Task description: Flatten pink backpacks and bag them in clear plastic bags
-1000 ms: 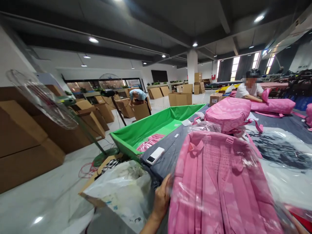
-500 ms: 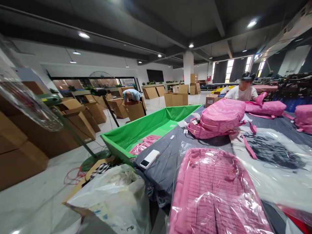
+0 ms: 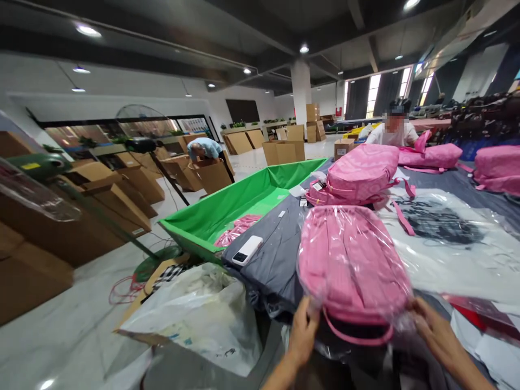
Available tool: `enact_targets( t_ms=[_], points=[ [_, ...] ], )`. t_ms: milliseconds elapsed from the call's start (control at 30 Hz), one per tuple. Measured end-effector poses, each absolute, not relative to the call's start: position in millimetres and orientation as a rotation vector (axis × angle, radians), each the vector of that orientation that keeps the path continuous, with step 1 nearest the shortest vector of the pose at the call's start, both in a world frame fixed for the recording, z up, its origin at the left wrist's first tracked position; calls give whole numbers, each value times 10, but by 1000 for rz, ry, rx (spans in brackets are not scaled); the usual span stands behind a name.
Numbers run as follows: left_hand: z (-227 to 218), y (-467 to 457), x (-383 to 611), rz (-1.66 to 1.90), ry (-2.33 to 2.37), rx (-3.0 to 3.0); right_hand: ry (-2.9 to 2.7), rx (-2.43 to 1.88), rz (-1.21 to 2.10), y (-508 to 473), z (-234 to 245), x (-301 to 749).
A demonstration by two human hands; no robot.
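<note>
A pink backpack in a clear plastic bag (image 3: 352, 262) lies on the grey table cover (image 3: 276, 254) in front of me. My left hand (image 3: 303, 331) pinches the open edge of the bag at its near left corner. My right hand (image 3: 433, 327) grips the bag's edge at the near right corner. The backpack's loop handle sticks out of the bag between my hands.
A second pink backpack (image 3: 359, 173) without a bag sits further back, beside a white phone (image 3: 247, 250). A green bin (image 3: 244, 203) with bagged pink items stands left of the table. A white sack (image 3: 195, 319), cardboard boxes (image 3: 105, 200) and a fan (image 3: 138, 143) fill the left. One person sits at the far table; another bends over boxes.
The bagged backpack has been laid flat and pushed further from me. Both hands, out of view half a second ago, now hold the bag's near edge. My view has turned slightly left.
</note>
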State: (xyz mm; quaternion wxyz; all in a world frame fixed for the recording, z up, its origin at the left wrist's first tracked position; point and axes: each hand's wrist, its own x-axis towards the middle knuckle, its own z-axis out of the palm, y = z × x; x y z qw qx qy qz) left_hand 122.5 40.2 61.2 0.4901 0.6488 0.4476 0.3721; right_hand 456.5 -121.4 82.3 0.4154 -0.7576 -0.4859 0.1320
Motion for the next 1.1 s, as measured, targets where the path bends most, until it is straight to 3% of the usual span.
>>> enact_targets(
  t_ms=[100, 200, 367, 500, 667, 967, 1100],
  points=[
    [674, 741, 951, 1198, 1289, 1524, -1138, -1895, 206, -1183, 1191, 4743],
    [498, 719, 697, 1347, 1443, 1224, -897, -2094, 166, -1461, 1219, 4888],
    [79, -267, 967, 768, 1202, 1138, -837, -2135, 765, -1972, 826, 4407],
    [190, -678, 1655, 713, 1022, 1641, -891, -2013, 522, -1739, 743, 3852],
    [359, -604, 2109, 543, 1131, 1677, -830, -2041, 334, -1490, 659, 3629],
    [278, -867, 2045, 593, 820, 1236, -627, -1591, 1114, -1903, 461, 3641],
    [11, -996, 2075, 576, 783, 1019, -699, -1517, 1137, -1927, 403, 3531]
  ],
)
